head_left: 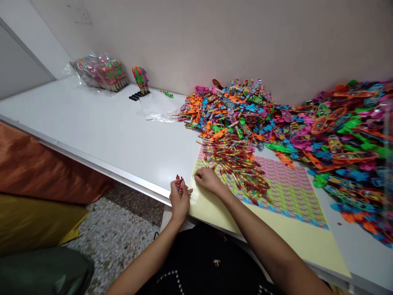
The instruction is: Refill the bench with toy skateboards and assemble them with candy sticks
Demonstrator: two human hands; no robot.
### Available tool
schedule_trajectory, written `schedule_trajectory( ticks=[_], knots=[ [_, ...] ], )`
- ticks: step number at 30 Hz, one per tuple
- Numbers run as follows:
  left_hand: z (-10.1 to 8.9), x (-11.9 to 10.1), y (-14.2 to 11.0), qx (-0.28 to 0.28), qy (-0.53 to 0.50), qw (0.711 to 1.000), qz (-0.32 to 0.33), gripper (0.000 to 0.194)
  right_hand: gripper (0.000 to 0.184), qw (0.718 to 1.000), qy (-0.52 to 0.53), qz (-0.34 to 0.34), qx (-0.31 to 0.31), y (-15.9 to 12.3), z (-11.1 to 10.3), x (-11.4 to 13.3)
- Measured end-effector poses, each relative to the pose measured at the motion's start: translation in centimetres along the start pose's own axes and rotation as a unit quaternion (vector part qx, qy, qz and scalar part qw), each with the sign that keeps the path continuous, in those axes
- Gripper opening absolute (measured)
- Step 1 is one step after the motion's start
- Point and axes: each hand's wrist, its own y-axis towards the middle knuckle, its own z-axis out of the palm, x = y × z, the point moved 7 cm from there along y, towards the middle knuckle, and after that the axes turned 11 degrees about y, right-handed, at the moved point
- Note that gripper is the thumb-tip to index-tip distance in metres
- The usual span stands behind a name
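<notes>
My left hand [180, 201] is closed around several slim pencils [178, 184], whose red ends stick up from the fist at the table's front edge. Just to its right, my right hand [209, 180] has its fingers curled together over the pale yellow sheet. Whatever may be in its pinch is hidden. Beside and beyond that hand lies a heap of loose pencils [239, 166] with dark red ends, yellow-green bands and clear tips. The heap rests on a patterned pink, green and blue sheet [294, 192].
A large pile of bright skateboard-shaped pieces [331, 131] runs along the wall. A black holder [139, 96] carries upright decorated pencils at the back. Left of it sits a plastic-wrapped bundle [101, 73]. Orange [46, 164] and yellow bags [37, 223] stand below the table edge.
</notes>
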Motion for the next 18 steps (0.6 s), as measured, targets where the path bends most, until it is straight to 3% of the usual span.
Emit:
schedule_trajectory(
  ticks=[4,8,12,15,18],
  knots=[
    [0.0,0.2,0.2,-0.002,0.002,1.0,-0.011,0.035,0.026,0.999,0.029,0.011,-0.02,-0.8,-0.1,-0.4],
    [0.0,0.1,0.3,-0.002,-0.007,1.0,-0.019,0.039,0.014,0.985,0.126,0.052,-0.104,-1.7,0.0,-0.7],
    [0.0,0.1,0.2,-0.001,0.001,1.0,-0.022,0.038,0.008,0.941,0.291,0.108,-0.137,-1.7,0.1,-2.5],
    [-0.1,0.2,0.3,0.0,0.0,1.0,-0.03,0.038,0.017,0.904,0.377,0.124,-0.161,-1.6,-0.7,-4.2],
    [-0.3,-0.2,0.4,-0.005,-0.064,0.996,-0.055,0.041,0.029,0.865,0.443,0.138,-0.191,-2.3,-1.6,-5.2]
  ],
)
